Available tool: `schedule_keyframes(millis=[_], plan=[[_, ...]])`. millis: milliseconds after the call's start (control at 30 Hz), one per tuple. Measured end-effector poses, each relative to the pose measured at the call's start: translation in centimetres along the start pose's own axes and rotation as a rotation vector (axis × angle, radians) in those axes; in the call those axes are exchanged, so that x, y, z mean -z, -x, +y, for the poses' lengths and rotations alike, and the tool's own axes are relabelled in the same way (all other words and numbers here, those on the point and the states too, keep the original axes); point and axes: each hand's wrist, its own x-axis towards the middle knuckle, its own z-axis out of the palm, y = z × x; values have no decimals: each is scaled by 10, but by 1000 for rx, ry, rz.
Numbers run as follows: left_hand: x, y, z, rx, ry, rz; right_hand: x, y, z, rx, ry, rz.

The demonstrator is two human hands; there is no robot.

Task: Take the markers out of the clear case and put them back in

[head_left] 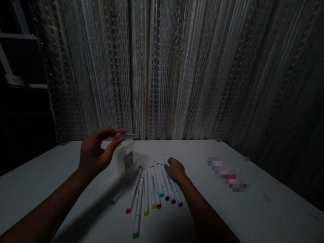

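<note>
The left hand (95, 155) pinched a white, orange-ended marker (129, 136) near the top of a translucent plastic box (120, 160). The right hand (176, 169), fingers curled, touched the right side of slim white, colour-ended markers (146, 194) fanned across a white table (194, 152); whether it gripped one was unclear.

The scene is dim, greyish and low in contrast. The counter (207, 202) is palest around the clear container (121, 157), whose soft shadow falls to its right, suggesting light from its left. Below the container, the left forearm (60, 195) throws a broad, blurry-edged shadow. Far left of the container, everything sinks to near black; the curtain (162, 67) darkens far to its right, its lines splaying with wide-angle stretch. Coarse pixel blocks hide an item (226, 175) well right of the container.
</note>
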Motion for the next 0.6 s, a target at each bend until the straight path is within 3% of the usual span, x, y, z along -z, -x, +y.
schedule_keyframes(millis=[67,200,333,467,600], plan=[[-1,20,6,-31,-37,-53,1,0,-1,-8,4,-8],[-19,69,-3,-127,-47,-436,1,1,-1,0,-1,-12],[-39,107,-19,-114,-45,-702,1,1,-1,4,-3,-10],[-46,121,-22,-117,-33,-868,1,1,-2,0,4,-10],[-47,122,-20,-73,16,-915,1,1,-2,-5,15,-11]])
